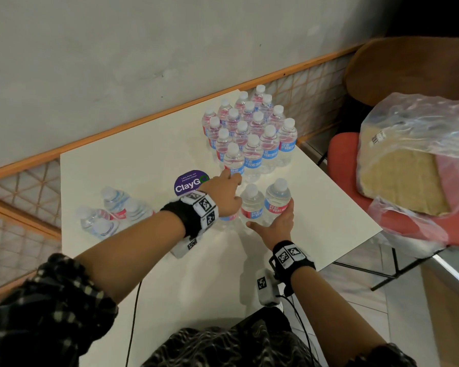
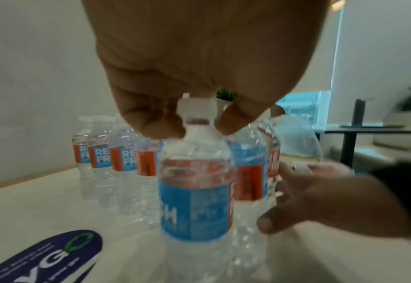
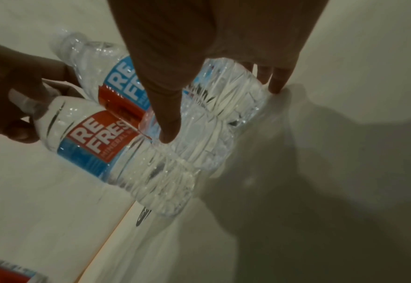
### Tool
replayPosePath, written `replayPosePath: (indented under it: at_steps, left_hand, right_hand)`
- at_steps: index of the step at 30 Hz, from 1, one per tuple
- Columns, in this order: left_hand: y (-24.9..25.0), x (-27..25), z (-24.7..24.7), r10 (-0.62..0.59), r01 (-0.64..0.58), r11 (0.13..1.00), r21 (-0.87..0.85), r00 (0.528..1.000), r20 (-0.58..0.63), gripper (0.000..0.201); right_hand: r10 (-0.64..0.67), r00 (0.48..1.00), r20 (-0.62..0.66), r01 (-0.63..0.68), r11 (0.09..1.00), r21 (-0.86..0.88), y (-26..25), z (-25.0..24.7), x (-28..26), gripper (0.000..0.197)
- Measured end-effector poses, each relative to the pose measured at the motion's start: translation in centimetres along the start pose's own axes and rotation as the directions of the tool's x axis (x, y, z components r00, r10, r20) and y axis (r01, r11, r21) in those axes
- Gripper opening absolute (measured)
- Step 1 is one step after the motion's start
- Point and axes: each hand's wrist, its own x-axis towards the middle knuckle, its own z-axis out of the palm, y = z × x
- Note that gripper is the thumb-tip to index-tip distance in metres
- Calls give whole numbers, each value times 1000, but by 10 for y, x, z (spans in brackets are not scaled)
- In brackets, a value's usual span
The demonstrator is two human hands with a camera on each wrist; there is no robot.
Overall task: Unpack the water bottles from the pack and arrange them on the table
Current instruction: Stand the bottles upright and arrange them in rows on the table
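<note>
On the white table [image 1: 143, 165], my left hand [image 1: 223, 194] pinches the white cap of an upright water bottle [image 2: 194, 191] with a blue and red label; the hand hides most of this bottle in the head view. Just to its right my right hand [image 1: 273, 223] wraps thumb and fingers around two upright bottles [image 1: 252, 205] [image 1: 277, 200] low on their bodies. In the right wrist view, the thumb [image 3: 168, 122] lies across one bottle [image 3: 223, 107]. A tight cluster of several upright bottles [image 1: 249, 128] stands at the far right corner.
Several more bottles [image 1: 112, 213] lie at the table's left edge. A purple ClayGo sticker [image 1: 191, 182] sits mid-table. The empty plastic wrap with a cardboard tray [image 1: 408, 168] rests on a red chair right of the table. A wall borders the far side.
</note>
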Motion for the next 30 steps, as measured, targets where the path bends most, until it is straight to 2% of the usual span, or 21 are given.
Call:
replayPosePath:
  at_steps: [5, 8, 15, 19, 26, 30]
  left_hand:
    - [-3, -1, 20, -5, 4, 1000, -4, 983, -184, 67]
    - [-3, 5, 24, 6, -22, 997, -73, 975, -220, 75]
    - [9, 27, 27, 24, -112, 955, -276, 952, -305, 49]
    - [25, 42, 29, 22, -140, 940, -312, 936, -352, 42]
    - [58, 75, 35, -21, -132, 931, -342, 911, -411, 43]
    - [74, 101, 33, -81, -100, 917, -386, 902, -424, 50]
  right_hand:
    - [-2, 998, 55, 3, 1000, -21, 4, -8, 4, 120]
    - [14, 997, 72, -11, 999, -43, 7, -10, 10, 113]
    - [10, 992, 130, -7, 1000, -22, 14, -13, 24, 95]
    - [2, 992, 129, -3, 1000, 8, 16, -20, 37, 81]
    - [37, 997, 70, -37, 999, 10, 22, -49, 80, 79]
    - [44, 993, 111, -41, 999, -29, 27, -71, 111, 76]
